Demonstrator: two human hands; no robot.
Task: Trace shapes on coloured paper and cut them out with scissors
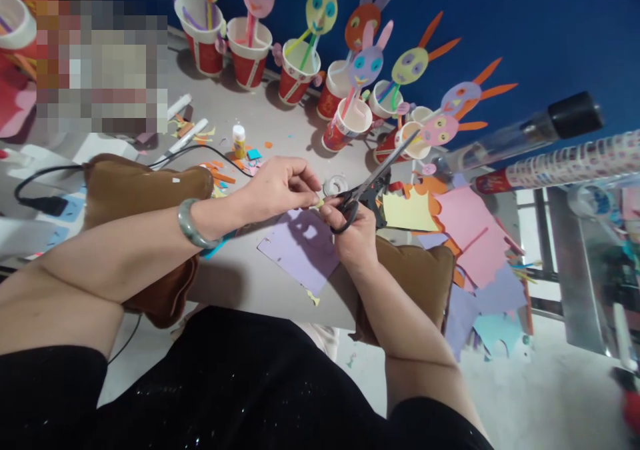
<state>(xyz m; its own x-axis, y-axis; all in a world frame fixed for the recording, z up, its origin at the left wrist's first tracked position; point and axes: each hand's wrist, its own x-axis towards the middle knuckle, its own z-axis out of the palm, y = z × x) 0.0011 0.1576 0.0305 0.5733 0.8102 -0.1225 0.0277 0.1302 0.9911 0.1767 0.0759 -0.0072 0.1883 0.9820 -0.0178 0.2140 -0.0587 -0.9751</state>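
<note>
My left hand (280, 187), with a grey-green bangle (196, 225) at the wrist, pinches a tiny scrap of yellow paper (320, 203). Black-handled scissors (385, 169) are in my right hand (357, 237), their blades pointing up and away to the right. The right thumb and fingertips come close to the yellow scrap; whether they grip it too is hard to see. Beneath both hands lies a sheet of purple paper (305, 253), with a small yellow offcut (313, 298) at its near edge. A roll of tape (335, 185) rests just beyond my fingers.
Red paper cups (249, 57) with paper rabbit faces line the back. Brown cushions (145, 187) flank my forearms. A small bottle (239, 142), markers (186, 140) and orange scraps (219, 171) lie to the left. Coloured sheets (473, 227) and a long sleeve of cups (570, 162) occupy the right.
</note>
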